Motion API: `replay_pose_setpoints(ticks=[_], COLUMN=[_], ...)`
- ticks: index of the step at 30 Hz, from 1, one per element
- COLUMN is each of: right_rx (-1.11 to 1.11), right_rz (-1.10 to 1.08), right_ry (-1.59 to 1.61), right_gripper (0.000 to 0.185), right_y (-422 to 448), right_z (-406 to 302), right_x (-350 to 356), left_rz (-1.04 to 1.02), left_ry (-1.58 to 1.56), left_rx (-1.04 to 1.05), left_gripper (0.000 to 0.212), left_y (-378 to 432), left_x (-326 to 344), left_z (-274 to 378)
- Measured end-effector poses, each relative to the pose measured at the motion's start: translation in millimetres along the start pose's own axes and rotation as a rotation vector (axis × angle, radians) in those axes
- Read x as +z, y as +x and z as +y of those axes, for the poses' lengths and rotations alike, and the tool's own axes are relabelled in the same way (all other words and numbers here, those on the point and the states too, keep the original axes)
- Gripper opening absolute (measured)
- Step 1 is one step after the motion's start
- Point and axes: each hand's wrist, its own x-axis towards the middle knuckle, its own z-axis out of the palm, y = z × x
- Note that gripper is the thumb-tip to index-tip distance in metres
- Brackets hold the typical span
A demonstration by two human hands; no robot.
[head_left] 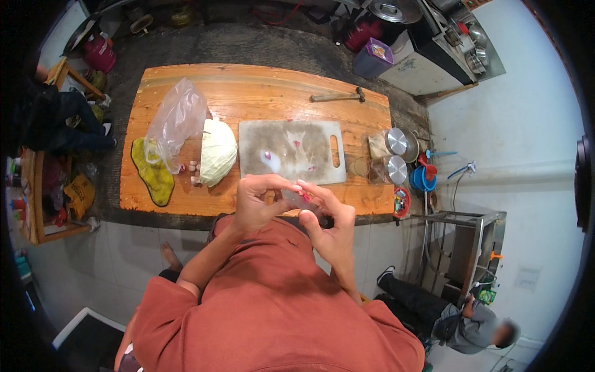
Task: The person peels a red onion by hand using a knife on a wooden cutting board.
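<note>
My left hand (255,204) and my right hand (330,221) meet above the front edge of the wooden table. A greyish flat piece, seemingly a knife blade (293,199), lies between their fingers; a dark part, perhaps its handle, shows under my right palm. Small red-pink scraps (305,196), like shallot skin, cling at my right fingertips. Behind the hands lies a stained white cutting board (288,139) with a peeled shallot piece (267,155) and bits of skin. To its left rests a half cabbage (217,153), and several small bulbs (194,166) sit beside it.
On the table (260,93) are a clear plastic bag (179,116), a yellow cloth (151,172) and a hammer (339,96). Jars with metal lids (396,141) stand at the right edge. One person (79,114) is at far left, another (465,321) at lower right.
</note>
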Motion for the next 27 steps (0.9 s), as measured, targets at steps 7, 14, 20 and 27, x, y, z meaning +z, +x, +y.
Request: replay_pose_setpoints(ticks=[7, 14, 20, 27], right_rx=[0.002, 0.021, -0.015, -0.046], right_rz=[0.029, -0.053, -0.058, -0.059], right_ry=[0.074, 0.015, 0.083, 0.057], right_gripper=[0.04, 0.054, 0.045, 0.04], right_y=[-3, 0, -2, -2], right_z=[12, -9, -2, -5], right_x=[-5, -4, -4, -7], left_rz=[-0.023, -0.026, -0.074, -0.113], left_ry=[-0.058, -0.044, -0.005, 0.04], left_rx=[0.012, -0.015, -0.002, 0.067], left_gripper=[0.026, 0.028, 0.029, 0.026], left_y=[-2, -2, 1, 2], left_x=[0, 0, -1, -2], left_z=[-5, -2, 5, 3])
